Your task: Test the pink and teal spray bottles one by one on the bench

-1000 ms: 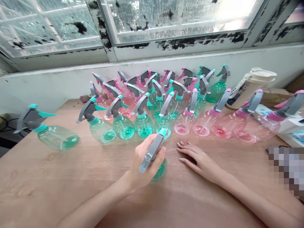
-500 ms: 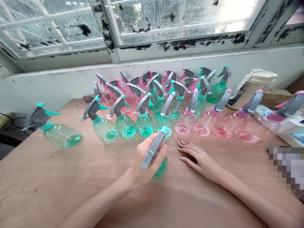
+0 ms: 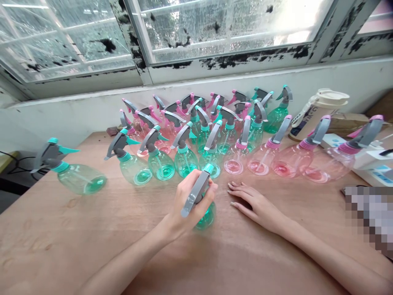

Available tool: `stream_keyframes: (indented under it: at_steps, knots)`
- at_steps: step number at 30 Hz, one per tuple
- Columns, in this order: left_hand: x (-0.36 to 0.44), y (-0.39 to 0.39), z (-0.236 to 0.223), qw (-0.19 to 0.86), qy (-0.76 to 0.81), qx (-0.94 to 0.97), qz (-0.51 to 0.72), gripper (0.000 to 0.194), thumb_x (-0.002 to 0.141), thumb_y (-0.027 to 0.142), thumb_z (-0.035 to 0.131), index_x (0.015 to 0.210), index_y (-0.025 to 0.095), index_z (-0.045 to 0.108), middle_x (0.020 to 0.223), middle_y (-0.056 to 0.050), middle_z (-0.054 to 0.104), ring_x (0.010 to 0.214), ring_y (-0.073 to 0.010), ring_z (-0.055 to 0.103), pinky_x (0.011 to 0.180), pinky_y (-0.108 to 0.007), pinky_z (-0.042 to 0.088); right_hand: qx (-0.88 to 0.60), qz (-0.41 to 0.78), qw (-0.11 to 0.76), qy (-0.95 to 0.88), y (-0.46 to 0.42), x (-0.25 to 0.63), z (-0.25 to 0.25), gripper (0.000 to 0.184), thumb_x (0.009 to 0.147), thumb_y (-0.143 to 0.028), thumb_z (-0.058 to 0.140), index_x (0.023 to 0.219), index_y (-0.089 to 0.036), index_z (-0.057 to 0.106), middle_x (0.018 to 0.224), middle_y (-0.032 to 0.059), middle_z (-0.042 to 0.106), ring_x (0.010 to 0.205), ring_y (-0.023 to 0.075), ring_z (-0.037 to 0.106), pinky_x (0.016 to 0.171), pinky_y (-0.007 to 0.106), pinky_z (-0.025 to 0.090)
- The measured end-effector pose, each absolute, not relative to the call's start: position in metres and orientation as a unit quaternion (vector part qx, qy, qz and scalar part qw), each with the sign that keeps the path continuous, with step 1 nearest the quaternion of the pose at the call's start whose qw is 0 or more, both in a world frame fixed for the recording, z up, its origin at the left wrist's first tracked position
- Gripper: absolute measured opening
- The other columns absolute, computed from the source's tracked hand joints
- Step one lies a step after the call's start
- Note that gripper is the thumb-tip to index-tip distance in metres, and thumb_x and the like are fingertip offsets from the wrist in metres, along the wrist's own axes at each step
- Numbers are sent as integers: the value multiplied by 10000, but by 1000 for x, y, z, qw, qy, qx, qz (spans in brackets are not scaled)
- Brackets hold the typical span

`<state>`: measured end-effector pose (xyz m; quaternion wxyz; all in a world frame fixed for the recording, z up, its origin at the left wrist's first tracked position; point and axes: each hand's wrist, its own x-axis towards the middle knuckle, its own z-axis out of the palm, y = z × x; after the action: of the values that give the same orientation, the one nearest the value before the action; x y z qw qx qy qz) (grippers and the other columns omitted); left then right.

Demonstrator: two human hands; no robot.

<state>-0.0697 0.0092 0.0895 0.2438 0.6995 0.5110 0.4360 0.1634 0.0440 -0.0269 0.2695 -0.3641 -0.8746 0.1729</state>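
Observation:
My left hand (image 3: 187,205) is closed round the neck of a green spray bottle (image 3: 206,216) with a grey trigger head (image 3: 196,192); the bottle stands on the wooden table (image 3: 92,229) in front of me. Just to its right, my right hand (image 3: 254,203) lies flat on the table with fingers stretched out, holding nothing. Beyond both hands stand several green spray bottles (image 3: 159,162) and several pink spray bottles (image 3: 260,162) in rows.
One green bottle (image 3: 76,176) stands apart at the left. A cream lidded jug (image 3: 319,110) and white boxes (image 3: 371,162) sit at the right. A white wall and peeling window frame (image 3: 215,65) close the far side. A blurred patch covers the right edge.
The view has shifted slightly; my left hand and its bottle have stayed nearly in place, the trigger head tilting a little. My right hand has not moved.

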Motion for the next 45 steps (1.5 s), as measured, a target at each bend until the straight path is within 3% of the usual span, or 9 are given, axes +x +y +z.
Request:
stream_keyframes:
  at_steps: [2, 6, 13, 19, 24, 30, 34, 37, 45]
  knots:
    - [-70, 9, 89, 252, 499, 703, 439, 119, 898, 284, 577, 947, 183, 615, 887, -24, 648, 634, -108, 554, 647, -244, 479, -364, 171, 265, -877, 44, 163, -27, 338, 965, -323, 526, 1287, -244, 592, 1416, 94, 577, 1329, 265, 517, 1140, 528, 395]
    - [-72, 8, 83, 238, 486, 713, 446, 319, 869, 269, 587, 1181, 203, 575, 1001, -35, 676, 533, -71, 472, 621, -241, 461, -366, 168, 260, -878, 44, 163, -26, 345, 968, -329, 520, 1295, -239, 586, 1421, 92, 573, 1338, 262, 507, 1143, 524, 393]
    - [-75, 4, 67, 227, 483, 700, 475, 379, 823, 210, 586, 1181, 233, 467, 1054, -30, 663, 493, -45, 426, 527, -203, 429, -365, 170, 256, -879, 45, 164, -28, 348, 974, -349, 505, 1290, -231, 587, 1430, 94, 563, 1344, 263, 500, 1150, 522, 382]
    - [-84, -12, 60, 226, 515, 704, 434, 206, 903, 295, 562, 1091, 224, 606, 945, -41, 669, 861, -183, 651, 814, -319, 529, -364, 161, 243, -885, 45, 164, -31, 348, 988, -354, 475, 1288, -209, 575, 1430, 112, 560, 1338, 268, 506, 1150, 542, 376]
    - [-118, -34, 56, 215, 561, 668, 439, 230, 917, 374, 554, 1077, 220, 614, 1029, -63, 689, 972, -215, 665, 871, -340, 539, -360, 155, 235, -889, 45, 166, -35, 349, 991, -362, 463, 1289, -216, 572, 1427, 113, 563, 1341, 275, 501, 1144, 546, 384]
    - [-198, -61, 67, 62, 739, 512, 434, 368, 873, 509, 569, 1087, 224, 659, 1162, -62, 704, 1188, -291, 601, 1008, -413, 481, -362, 156, 232, -889, 45, 170, -40, 364, 986, -376, 466, 1309, -241, 565, 1436, 94, 556, 1338, 281, 505, 1124, 553, 408]
    - [-259, -63, 73, -23, 793, 432, 430, 413, 846, 550, 578, 1095, 235, 672, 1231, -74, 681, 1199, -327, 604, 1028, -471, 465, -366, 160, 237, -885, 46, 171, -43, 364, 977, -403, 475, 1291, -256, 586, 1418, 84, 575, 1313, 292, 532, 1105, 553, 431]
    - [-295, -50, 73, -45, 818, 385, 425, 453, 804, 575, 604, 1049, 199, 663, 1127, -120, 714, 1130, -370, 644, 980, -516, 488, -368, 162, 242, -883, 46, 172, -46, 369, 967, -423, 487, 1283, -264, 593, 1410, 76, 584, 1302, 298, 542, 1100, 557, 435]
    - [-328, 11, 75, -58, 810, 420, 405, 477, 827, 587, 594, 1018, 154, 650, 1078, -167, 709, 1037, -356, 677, 936, -482, 509, -370, 154, 246, -883, 46, 176, -53, 387, 958, -451, 491, 1275, -258, 599, 1405, 77, 589, 1296, 308, 548, 1095, 574, 431]
